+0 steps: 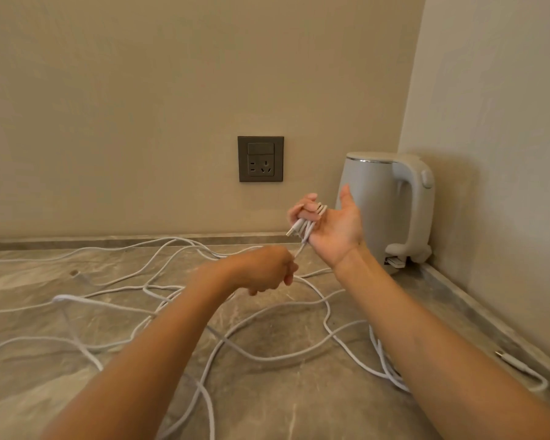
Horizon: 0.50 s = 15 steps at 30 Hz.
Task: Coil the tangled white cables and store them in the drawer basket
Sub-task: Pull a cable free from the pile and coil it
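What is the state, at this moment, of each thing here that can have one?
right hand: raised, white cable wound round its fingers.
left hand: pinches the strand below the right hand.
coil: few loops, plug end sticking out.
loose cables: tangled, spread over the countertop.
kettle: upright, lid closed, in the corner.
wall socket: nothing plugged in.
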Available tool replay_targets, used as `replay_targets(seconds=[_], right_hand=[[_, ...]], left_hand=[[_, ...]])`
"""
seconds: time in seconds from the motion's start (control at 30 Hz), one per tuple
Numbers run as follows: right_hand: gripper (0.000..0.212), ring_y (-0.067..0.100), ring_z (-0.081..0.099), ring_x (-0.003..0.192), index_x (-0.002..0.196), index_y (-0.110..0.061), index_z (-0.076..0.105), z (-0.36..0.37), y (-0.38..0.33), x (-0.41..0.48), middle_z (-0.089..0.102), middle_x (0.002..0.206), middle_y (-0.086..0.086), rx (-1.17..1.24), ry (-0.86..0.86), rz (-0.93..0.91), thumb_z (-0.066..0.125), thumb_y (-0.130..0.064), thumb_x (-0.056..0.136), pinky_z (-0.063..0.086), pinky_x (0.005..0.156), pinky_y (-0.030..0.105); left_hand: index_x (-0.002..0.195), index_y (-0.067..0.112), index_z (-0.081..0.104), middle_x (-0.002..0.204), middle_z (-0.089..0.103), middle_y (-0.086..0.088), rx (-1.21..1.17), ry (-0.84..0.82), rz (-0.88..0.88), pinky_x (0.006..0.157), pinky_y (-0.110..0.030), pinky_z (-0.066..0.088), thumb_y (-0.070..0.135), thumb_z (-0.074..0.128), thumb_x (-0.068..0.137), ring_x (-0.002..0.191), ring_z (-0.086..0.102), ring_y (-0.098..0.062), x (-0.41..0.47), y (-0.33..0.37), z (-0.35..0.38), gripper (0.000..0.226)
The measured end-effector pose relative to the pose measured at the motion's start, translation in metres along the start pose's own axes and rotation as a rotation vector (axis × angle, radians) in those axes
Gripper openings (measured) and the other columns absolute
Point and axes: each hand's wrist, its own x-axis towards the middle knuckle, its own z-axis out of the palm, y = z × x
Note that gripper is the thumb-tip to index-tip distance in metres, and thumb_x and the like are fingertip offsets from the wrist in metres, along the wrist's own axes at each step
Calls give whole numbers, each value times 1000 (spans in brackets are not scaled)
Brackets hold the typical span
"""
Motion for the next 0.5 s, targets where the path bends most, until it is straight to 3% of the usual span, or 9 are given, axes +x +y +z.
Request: replay_targets(seconds=[0.2, 0.3, 0.4, 0.5], right_hand=[[61, 14, 35, 38, 67, -7, 45, -1, 3, 1, 42, 48, 7, -379, 142, -127, 29, -60, 94, 36, 61, 26], [67, 15, 38, 44, 64, -7, 47, -8, 7, 4, 44, 44, 6, -751, 194, -180, 20, -59, 96, 36, 58, 27], [75, 11, 38, 39, 61, -9, 44, -15, 9, 6, 44, 40, 1, -1132, 239, -167, 3, -63, 93, 34, 55, 26], [80, 9, 36, 35, 60, -9, 43, -19, 9, 7, 42, 37, 0, -1329, 242, -112, -6, -65, 89, 35, 48, 21]], left_hand=[[69, 16, 50, 61, 42, -1, -13, -40, 28, 39, -19, 31, 21, 35, 100, 45, 34, -13, -9, 1, -11, 35], [68, 16, 55, 58, 42, 1, -28, 2, 53, 38, -17, 31, 22, 42, 98, 40, 34, -10, -13, 2, -18, 33], [72, 15, 64, 57, 45, 2, -74, 135, 51, 39, -17, 31, 24, 50, 95, 43, 35, -10, -15, 1, -24, 28], [70, 16, 66, 51, 47, 6, -111, 303, 47, 45, -19, 29, 26, 56, 91, 46, 34, -9, -17, -2, -30, 26]])
